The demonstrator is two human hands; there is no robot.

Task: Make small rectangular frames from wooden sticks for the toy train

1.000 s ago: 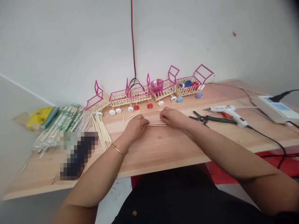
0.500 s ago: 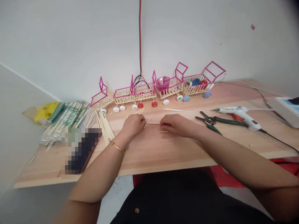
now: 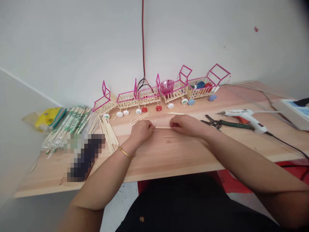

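Observation:
My left hand (image 3: 141, 131) and my right hand (image 3: 184, 125) rest on the wooden table (image 3: 169, 154), each pinching one end of a short bamboo stick (image 3: 163, 128) that lies flat between them. A second short stick piece (image 3: 168, 136) lies loose just in front. Behind my hands stands a row of small stick-built carts (image 3: 164, 91) with pink frames and bottle-cap wheels, along the wall.
Loose sticks (image 3: 108, 133) and packs of wrapped chopsticks (image 3: 70, 124) lie at the left, beside a yellow pack (image 3: 48, 117). Pliers (image 3: 224, 123), a white glue gun (image 3: 243, 115) with its black cord, and a power strip (image 3: 293, 109) lie at the right.
Both hands shifted slightly away from me, still on the stick between them. One short piece now lies loose in front. The view shifted a little.

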